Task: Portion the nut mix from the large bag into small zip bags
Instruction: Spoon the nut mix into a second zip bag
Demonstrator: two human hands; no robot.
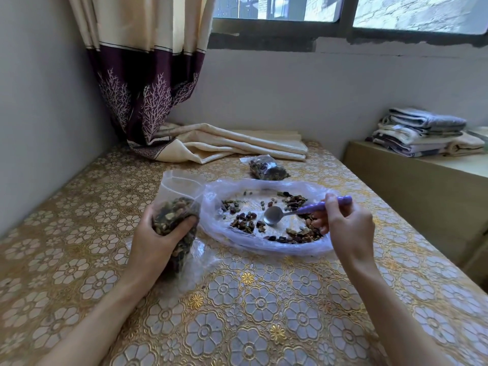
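Your spoon has a shiny metal bowl and a smooth lilac plastic handle, and it sits over the large bag, a thin, glossy, crinkled clear film. At nine o'clock from it, the small zip bag is the same clear, shiny plastic. The table wears a glossy embossed floral cover, with soft matt folded cloth at twelve o'clock.

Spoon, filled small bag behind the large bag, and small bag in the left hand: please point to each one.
spoon (pixel 273 215): head view, on its metal bowl.
filled small bag (pixel 268 169): head view, on its middle.
held small bag (pixel 171 212): head view, on its nut-filled part.
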